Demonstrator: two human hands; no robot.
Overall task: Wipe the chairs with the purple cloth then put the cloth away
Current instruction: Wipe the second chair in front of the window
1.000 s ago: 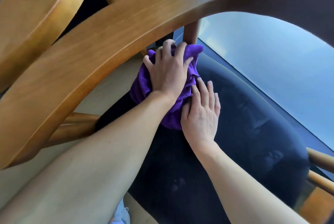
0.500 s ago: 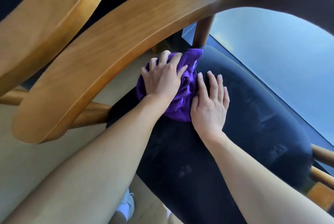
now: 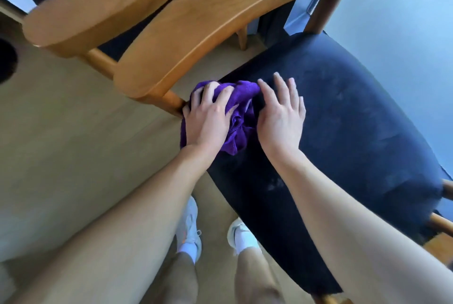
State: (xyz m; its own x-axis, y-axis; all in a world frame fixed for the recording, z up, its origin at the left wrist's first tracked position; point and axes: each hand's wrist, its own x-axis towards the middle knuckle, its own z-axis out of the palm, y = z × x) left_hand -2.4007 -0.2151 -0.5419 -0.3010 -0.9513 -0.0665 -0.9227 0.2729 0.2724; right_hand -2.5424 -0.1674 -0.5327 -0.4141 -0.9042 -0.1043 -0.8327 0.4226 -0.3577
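2 bare hands are at work at the left edge of a dark navy upholstered seat cushion, which belongs to a honey-coloured wooden chair.

Item 1: left hand. Its fingers are curled over a bunched purple cloth, grasping it and bearing down on it.

Item 2: right hand. It is released and holds nothing. The fingers are straight and slightly spread, and the palm lies flat on the cushion just right of the cloth, thumb side close against the folds.

Item 3: purple cloth. It is crumpled on the seat's left edge, partly under the left hand and between the 2 hands. It sits just beside the round wooden post that carries the arm rail.

Item 4: broad curved wooden arm rail. It sweeps from above the post toward the far right, over the cushion.

Item 5: second curved wooden rail of another chair, on the far left, running alongside the first.

Item 6: pale beige wood-look floor to the left and under the chairs.

Item 7: 2 white trainers with white socks, below tan trouser legs, standing on the floor at the seat's near edge.
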